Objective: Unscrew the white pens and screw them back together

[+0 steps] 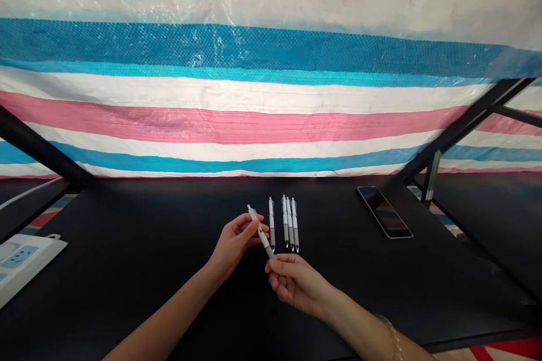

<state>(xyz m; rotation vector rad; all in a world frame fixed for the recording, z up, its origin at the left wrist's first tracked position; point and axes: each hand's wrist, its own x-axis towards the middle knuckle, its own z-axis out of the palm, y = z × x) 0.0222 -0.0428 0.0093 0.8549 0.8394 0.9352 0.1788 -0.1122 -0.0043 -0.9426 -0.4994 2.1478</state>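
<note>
A white pen with a grey grip (pixel 263 238) is held at a tilt above the black table (pixel 169 304). My left hand (pixel 237 240) has its thumb and fingers closed round the pen's upper barrel. The fingertips of my right hand (pixel 296 282) pinch its lower, grey end, hiding the tip. Just beyond the hands, one similar pen (pixel 271 223) lies by itself. To its right several more pens (pixel 290 223) lie side by side, clips up and tips toward me.
A black phone (pixel 384 212) lies on the right side of the table. At the left edge sits a white power strip (pixel 29 265). Black metal bars (pixel 453 130) rise at both sides, and a striped plastic sheet (pixel 254 124) hangs behind the table.
</note>
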